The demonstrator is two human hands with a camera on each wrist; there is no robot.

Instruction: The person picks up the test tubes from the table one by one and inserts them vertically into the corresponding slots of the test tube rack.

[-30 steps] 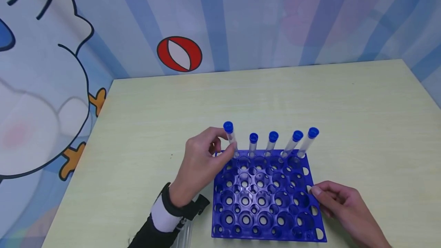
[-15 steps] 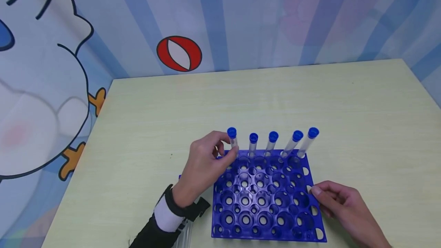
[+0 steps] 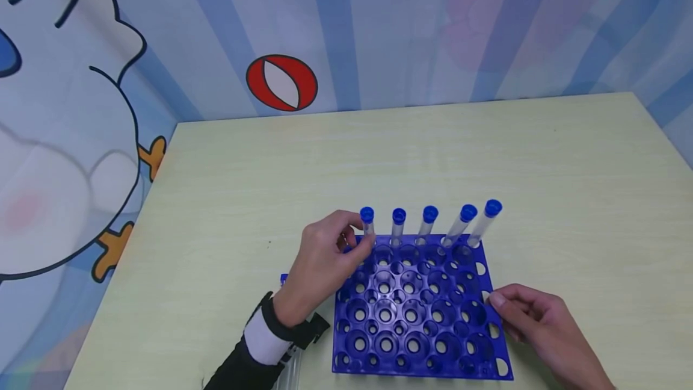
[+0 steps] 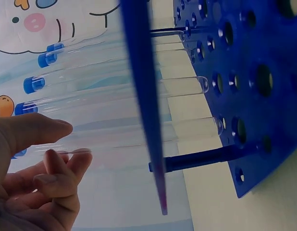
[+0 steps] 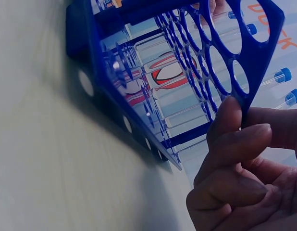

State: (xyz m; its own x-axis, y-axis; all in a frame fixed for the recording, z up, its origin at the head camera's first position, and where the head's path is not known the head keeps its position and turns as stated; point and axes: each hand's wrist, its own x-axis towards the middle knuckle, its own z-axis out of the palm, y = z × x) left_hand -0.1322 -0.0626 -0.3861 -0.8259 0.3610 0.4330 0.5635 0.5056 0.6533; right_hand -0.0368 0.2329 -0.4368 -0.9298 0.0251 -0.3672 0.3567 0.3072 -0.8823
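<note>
The left hand [image 3: 330, 251] is pinching a tube [image 3: 367, 215] between thumb and fingers near its blue cap, and over the last second that tube has been sinking and drifting slightly right. Its cap is now sitting about level with the nearest of the four other tubes [image 3: 398, 227], so the tube is probably settling into its hole, closing the row. It is standing almost upright at the far left corner of the rack [image 3: 387, 369], just beyond the thumb tip, its rounded end reaching toward the lower plate in the left wrist view. The right hand [image 3: 541, 327] is gripping the rack's right edge, apparently steadying it near the front edge of the desk [image 3: 216, 197].
</note>
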